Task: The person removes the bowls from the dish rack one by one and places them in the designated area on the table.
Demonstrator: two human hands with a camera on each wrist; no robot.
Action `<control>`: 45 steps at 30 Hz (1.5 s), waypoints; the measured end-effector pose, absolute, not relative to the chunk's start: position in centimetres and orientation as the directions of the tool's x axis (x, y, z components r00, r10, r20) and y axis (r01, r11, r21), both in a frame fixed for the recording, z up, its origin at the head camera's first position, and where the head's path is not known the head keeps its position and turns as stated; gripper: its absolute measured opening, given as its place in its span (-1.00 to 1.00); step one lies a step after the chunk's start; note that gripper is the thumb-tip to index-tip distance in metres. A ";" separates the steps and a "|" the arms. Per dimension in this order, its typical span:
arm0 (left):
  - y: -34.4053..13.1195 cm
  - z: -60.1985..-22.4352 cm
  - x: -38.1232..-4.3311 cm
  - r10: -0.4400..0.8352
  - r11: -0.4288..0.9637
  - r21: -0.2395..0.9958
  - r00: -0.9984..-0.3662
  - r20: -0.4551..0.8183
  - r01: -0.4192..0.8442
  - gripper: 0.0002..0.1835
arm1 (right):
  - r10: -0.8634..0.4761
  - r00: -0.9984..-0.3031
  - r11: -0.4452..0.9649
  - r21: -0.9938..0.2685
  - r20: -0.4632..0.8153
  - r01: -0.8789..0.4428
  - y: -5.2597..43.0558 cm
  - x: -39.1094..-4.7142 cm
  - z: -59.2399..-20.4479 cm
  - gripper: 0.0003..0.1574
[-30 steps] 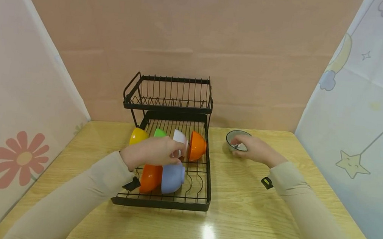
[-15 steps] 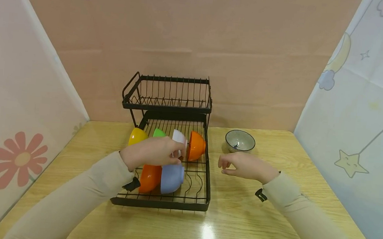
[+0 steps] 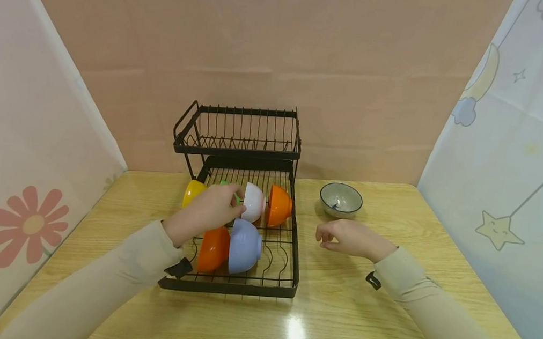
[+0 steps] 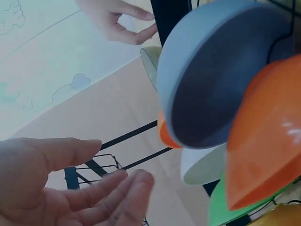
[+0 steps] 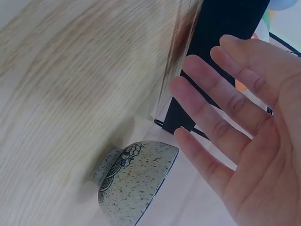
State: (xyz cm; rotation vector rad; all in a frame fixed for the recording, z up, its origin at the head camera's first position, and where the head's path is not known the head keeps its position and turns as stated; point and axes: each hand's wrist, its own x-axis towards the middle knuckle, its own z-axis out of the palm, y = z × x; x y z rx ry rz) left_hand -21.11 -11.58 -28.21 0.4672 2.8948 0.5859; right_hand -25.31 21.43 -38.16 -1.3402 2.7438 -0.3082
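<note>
Head view: yellow bowl, partly hidden behind the left hand, which hangs over the rack, fingers loose, holding nothing. Green bowl mostly hidden there too. White bowl beside the fingertips; contact unclear. Speckled bowl stands on the table right of the rack, cut off in right-wrist view; right hand near it, relaxed, empty.

A plain pinkish backdrop behind a wood-grain table — printed flower left, star right.

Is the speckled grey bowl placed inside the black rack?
No, the speckled grey bowl stands on the wooden table, to the right of the black rack.
</note>
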 end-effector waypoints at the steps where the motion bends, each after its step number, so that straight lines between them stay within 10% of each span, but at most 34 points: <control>1: -11.8 -28.3 -21.0 0.308 0.874 0.424 -0.946 -0.100 0.240 -0.65 | -0.786 -0.617 0.599 -0.212 0.027 -0.772 21.5 -25.3 -38.2 -0.94; 20: -11.5 -32.7 -20.1 0.278 0.672 0.738 -0.901 -0.332 -0.064 -0.33 | -0.771 -0.636 0.612 -0.240 0.032 -0.754 21.6 -25.5 -38.2 -0.96; 45: -10.7 -33.1 -20.3 0.206 0.330 0.857 -0.856 -0.474 -0.395 -0.34 | -0.760 -0.650 0.622 -0.263 0.026 -0.738 21.6 -25.8 -37.9 -0.94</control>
